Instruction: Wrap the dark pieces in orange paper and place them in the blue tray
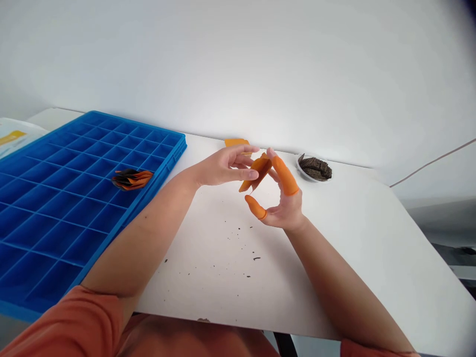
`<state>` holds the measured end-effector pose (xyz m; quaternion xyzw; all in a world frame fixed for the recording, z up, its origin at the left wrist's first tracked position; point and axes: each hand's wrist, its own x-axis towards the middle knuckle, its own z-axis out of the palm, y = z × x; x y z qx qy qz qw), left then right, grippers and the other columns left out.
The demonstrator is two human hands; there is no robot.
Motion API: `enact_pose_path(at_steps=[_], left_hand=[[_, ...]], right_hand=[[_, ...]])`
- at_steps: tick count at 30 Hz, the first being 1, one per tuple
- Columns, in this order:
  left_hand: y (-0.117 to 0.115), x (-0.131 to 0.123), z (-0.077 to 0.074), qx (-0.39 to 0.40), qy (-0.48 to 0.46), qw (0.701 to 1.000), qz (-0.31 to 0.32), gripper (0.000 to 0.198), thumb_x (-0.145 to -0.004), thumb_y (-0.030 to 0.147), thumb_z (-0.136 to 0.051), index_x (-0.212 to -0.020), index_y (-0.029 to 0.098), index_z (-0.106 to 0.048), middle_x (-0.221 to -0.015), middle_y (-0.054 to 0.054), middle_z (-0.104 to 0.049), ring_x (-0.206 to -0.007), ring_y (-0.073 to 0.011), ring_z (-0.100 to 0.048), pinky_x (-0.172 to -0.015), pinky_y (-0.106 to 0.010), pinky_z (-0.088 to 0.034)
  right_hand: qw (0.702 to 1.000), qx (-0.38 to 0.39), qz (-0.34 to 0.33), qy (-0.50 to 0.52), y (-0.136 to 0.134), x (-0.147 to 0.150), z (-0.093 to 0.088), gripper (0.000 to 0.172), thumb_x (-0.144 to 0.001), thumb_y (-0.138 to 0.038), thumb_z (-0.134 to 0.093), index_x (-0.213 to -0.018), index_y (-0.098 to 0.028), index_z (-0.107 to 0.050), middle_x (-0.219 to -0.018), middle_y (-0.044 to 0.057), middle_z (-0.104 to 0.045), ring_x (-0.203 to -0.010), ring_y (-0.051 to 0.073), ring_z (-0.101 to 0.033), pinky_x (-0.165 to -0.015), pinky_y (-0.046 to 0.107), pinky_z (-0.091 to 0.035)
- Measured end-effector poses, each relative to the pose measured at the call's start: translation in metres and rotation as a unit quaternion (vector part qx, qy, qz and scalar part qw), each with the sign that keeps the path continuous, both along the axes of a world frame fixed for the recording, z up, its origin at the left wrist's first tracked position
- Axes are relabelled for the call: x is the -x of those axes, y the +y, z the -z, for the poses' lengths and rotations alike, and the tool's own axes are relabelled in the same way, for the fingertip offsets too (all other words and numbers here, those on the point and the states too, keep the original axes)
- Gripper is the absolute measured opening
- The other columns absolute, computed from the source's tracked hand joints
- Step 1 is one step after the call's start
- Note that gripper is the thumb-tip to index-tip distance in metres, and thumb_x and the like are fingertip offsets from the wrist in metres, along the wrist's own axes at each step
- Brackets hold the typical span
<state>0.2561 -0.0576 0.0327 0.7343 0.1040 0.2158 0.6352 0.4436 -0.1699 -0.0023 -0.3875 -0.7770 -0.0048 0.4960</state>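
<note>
My left hand [226,166] is raised over the white table [353,238], its fingers pinched on an orange rubber finger cot [256,173]. My right hand [280,198] is beside it, palm toward me, fingers spread. Orange finger cots cover its thumb and index finger, and the cot held by my left hand sits at another of its fingertips. Both hands hover above the table's middle.
A blue compartment tray [74,198] lies at the left with a small pile of dark and orange pieces [131,179] in one cell. A small round dish of dark pieces [315,167] stands at the back. More orange material [235,143] lies behind my hands. Dark crumbs dot the table.
</note>
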Motion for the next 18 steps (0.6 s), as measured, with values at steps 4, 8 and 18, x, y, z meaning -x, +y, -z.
enact_pose_path(at_steps=[4, 8, 18], left_hand=[[-0.001, -0.002, 0.001, 0.041, 0.000, 0.999, -0.017, 0.070, -0.083, 0.058, -0.078, -0.141, 0.024, -0.055, -0.110, -0.008, -0.071, -0.097, -0.0218, -0.071, -0.079, -0.036, -0.058], [-0.001, -0.003, 0.005, 0.067, 0.015, 0.997, -0.029, 0.053, -0.087, 0.065, -0.070, -0.123, 0.027, -0.066, -0.112, -0.006, -0.070, -0.104, -0.0220, -0.069, -0.080, -0.032, -0.058], [0.006, -0.004, 0.023, 0.139, -0.016, 0.988, -0.068, 0.060, -0.089, 0.072, -0.061, -0.124, 0.024, -0.067, -0.136, -0.014, -0.067, -0.130, -0.0334, -0.062, -0.098, -0.046, -0.057]], right_hand=[[0.999, -0.051, -0.002, 0.002, 0.001, -0.005, 0.002, 0.099, -0.082, -0.029, -0.075, -0.165, -0.038, -0.021, -0.165, 0.007, -0.043, -0.137, 0.035, -0.060, -0.105, 0.062, -0.061], [0.997, -0.070, 0.021, 0.013, -0.002, -0.006, 0.001, 0.095, -0.084, -0.032, -0.072, -0.165, -0.036, -0.023, -0.166, 0.005, -0.042, -0.145, 0.035, -0.053, -0.105, 0.053, -0.063], [0.996, -0.077, 0.027, 0.047, -0.004, -0.011, 0.001, 0.092, -0.086, -0.033, -0.073, -0.165, -0.033, -0.025, -0.166, 0.010, -0.042, -0.148, 0.039, -0.050, -0.100, 0.059, -0.063]])
